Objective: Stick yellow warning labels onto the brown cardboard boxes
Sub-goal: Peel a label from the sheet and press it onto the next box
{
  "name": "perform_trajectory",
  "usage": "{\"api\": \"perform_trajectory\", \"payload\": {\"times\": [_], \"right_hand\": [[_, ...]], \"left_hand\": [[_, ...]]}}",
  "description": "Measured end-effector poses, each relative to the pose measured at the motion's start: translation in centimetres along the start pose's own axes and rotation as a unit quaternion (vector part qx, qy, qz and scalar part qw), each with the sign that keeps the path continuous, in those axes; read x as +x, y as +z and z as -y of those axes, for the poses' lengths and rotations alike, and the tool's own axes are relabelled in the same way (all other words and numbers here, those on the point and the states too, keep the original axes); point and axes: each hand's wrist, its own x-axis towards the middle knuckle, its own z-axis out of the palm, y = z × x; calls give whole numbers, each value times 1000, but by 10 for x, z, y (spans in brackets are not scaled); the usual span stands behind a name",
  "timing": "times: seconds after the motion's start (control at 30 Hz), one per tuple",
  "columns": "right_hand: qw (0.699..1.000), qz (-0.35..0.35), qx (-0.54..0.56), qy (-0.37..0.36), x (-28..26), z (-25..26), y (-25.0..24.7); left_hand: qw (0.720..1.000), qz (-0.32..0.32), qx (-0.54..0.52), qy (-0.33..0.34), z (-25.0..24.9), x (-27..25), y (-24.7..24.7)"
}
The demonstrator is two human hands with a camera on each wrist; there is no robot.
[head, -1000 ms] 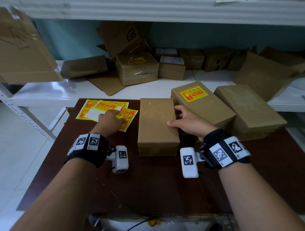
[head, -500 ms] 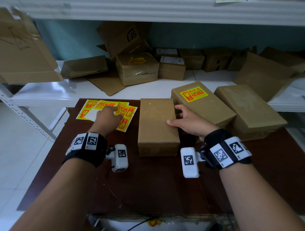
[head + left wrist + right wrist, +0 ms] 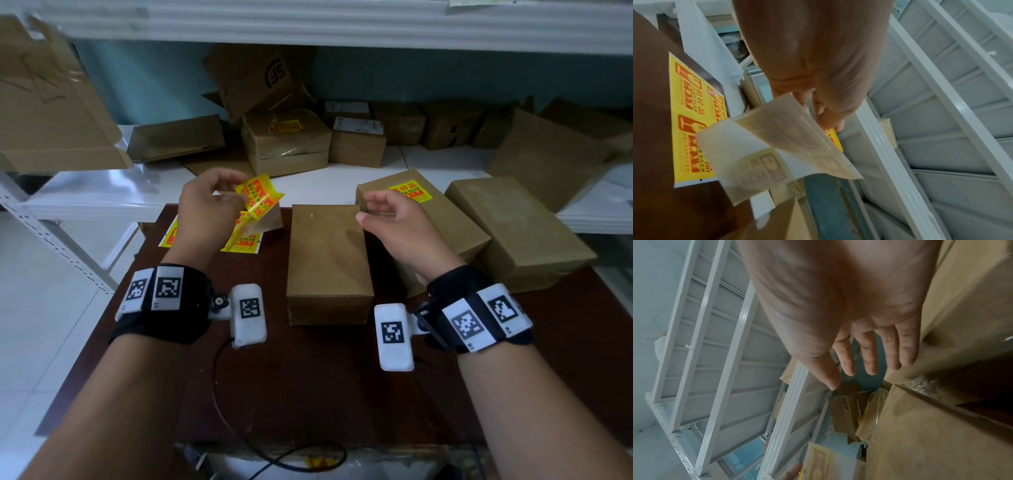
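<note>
My left hand (image 3: 219,202) is raised above the table's far left and pinches a curled sheet of yellow warning labels (image 3: 259,200). In the left wrist view the pale back of the label sheet (image 3: 777,146) hangs below my left hand's fingers (image 3: 828,120). A plain brown box (image 3: 327,260) lies lengthwise in the middle of the dark table (image 3: 308,383). My right hand (image 3: 383,216) hovers over that box's far right corner, fingers relaxed and holding nothing (image 3: 869,356). Right of it sits a brown box (image 3: 455,229) bearing a yellow label (image 3: 409,192).
More label sheets (image 3: 241,241) lie flat at the table's far left (image 3: 690,113). A third, unlabelled box (image 3: 517,226) sits at the far right. Behind, a white shelf (image 3: 102,195) holds several cardboard boxes, one of them labelled (image 3: 286,144). Cables hang at the table's near edge.
My left hand has lifted a label sheet off the pile on the table. My right hand has let go of the plain box's right edge and risen above it.
</note>
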Motion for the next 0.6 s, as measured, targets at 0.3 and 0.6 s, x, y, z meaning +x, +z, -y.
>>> {"api": "perform_trajectory", "payload": {"times": [0.3, 0.6], "right_hand": [[996, 35, 53, -70, -8, 6, 14], [989, 45, 39, -136, -5, 1, 21]], "left_hand": [[983, 147, -98, 58, -26, -17, 9], [953, 255, -152, 66, -45, -39, 25]]}}
